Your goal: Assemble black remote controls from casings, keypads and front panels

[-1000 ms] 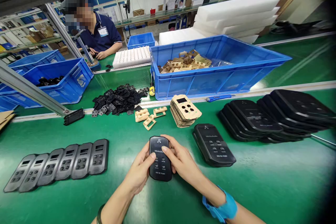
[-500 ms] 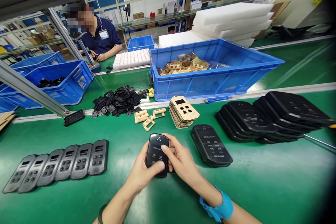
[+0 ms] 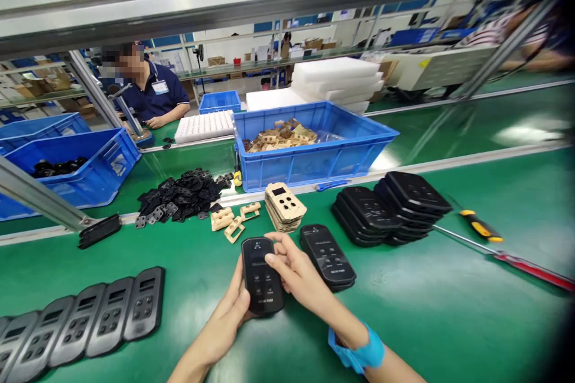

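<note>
A glossy black control panel [image 3: 262,278] with small round buttons is held upright over the green bench by both hands. My left hand [image 3: 231,305] grips its left edge, the thumb along the side near the bottom. My right hand [image 3: 291,266] is closed on the upper right edge, thumb resting on the front face. Just right of it lies a short stack of similar black panels [image 3: 327,256]. Beyond the hands stands a stack of beige adhesive sheets [image 3: 284,206] with cut-outs, beside several small beige frames [image 3: 234,228].
Grey-black housings [image 3: 146,304] lie in a row at left. Small black plates [image 3: 182,194] form a heap behind. A blue bin [image 3: 309,161] holds beige pieces. Taller black panel stacks [image 3: 366,215], a red-handled screwdriver [image 3: 534,270] and a yellow-black screwdriver [image 3: 480,227] are at right. A co-worker [image 3: 150,90] sits opposite.
The view has turned right and tilted up, bringing the screwdrivers into sight. My left thumb has moved off the panel's face to its edge; both hands still hold the panel.
</note>
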`<state>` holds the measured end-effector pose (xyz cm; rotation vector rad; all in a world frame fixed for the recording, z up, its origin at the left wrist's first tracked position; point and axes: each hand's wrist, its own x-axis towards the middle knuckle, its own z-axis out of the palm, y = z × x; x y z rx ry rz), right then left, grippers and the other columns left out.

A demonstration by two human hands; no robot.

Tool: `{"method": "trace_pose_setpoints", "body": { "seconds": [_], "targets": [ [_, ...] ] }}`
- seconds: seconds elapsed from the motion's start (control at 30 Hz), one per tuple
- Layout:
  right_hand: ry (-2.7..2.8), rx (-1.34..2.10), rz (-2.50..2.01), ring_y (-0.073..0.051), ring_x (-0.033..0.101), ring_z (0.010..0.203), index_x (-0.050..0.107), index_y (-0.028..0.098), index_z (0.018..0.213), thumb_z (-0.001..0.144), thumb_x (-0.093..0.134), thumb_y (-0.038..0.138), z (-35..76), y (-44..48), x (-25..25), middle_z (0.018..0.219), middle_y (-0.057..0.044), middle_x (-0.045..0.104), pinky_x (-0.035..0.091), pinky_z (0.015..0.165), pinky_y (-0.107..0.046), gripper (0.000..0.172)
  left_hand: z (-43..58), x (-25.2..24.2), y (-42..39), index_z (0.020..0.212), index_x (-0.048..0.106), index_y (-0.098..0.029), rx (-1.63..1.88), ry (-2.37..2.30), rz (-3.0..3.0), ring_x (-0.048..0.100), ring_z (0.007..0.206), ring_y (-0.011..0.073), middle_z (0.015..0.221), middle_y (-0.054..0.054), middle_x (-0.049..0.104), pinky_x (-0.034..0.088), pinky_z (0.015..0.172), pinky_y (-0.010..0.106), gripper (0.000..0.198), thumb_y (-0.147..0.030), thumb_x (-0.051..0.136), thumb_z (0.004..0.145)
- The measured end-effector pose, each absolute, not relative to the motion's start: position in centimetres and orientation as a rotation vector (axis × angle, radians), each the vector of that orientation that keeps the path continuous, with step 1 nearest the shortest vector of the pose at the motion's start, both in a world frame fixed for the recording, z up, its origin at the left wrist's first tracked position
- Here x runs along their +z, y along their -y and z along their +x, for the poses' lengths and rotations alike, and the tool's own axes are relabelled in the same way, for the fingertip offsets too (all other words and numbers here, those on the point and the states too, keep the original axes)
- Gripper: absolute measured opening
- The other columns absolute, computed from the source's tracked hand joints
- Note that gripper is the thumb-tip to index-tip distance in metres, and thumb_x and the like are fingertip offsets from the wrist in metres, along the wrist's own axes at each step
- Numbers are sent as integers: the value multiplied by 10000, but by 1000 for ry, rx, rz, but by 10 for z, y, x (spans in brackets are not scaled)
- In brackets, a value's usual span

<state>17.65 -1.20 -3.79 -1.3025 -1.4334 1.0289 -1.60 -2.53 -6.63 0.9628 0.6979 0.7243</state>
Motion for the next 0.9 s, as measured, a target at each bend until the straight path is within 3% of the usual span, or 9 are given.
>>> {"method": "trace_pose_setpoints", "body": {
  "seconds": [0.17,0.3,0.37,0.5,0.6,0.77,0.9],
  "targets": [
    [1653,508,-1652,-184,612,783,524,208,1156,903,395,372,257,7,-13,863,-32,603,491,713,-300,327,-15,-63,18,1458,242,-182,815,-798,834,594,1045,284,1189,171,605,415,946,462,705,-499,493,880],
    [1717,404,-1765,-224,631,718,609,200,990,859,436,360,300,6,-21,712,-31,612,510,685,-356,269,-14,-58,16,1398,357,-156,859,-852,773,622,954,260,1111,162,645,457,882,432,654,-476,543,859],
    [1748,326,-1792,-241,636,721,615,189,1013,862,447,350,304,2,-21,728,-50,620,512,688,-383,278,-15,-58,16,1386,378,-167,865,-859,772,627,938,251,1103,153,650,465,869,420,646,-485,553,851],
    [1921,214,-1679,-267,614,967,590,190,1138,857,531,297,285,-17,-4,1066,-113,646,484,856,-424,306,-16,-58,16,1349,438,-189,871,-864,789,632,927,237,1103,138,652,474,856,400,611,-501,565,840],
    [2108,203,-1506,-264,495,1211,589,192,1183,789,632,181,265,-35,11,1266,-96,598,374,1035,-408,397,-17,-57,14,1314,484,-196,889,-872,804,636,915,223,1087,128,658,480,846,382,572,-491,582,834],
    [2244,197,-1363,-228,628,1045,682,240,1016,838,533,104,247,-46,25,1082,-44,716,431,981,-393,269,-21,-55,12,1262,534,-196,907,-872,847,632,900,200,1074,115,658,486,840,357,490,-442,596,842],
    [2156,106,-1370,-258,596,1118,644,206,1130,892,411,96,230,-29,32,1179,-89,675,383,1019,-467,351,-23,-55,10,1230,575,-196,927,-871,876,628,901,192,1080,109,653,497,818,332,477,-417,645,813]
  ]
}}
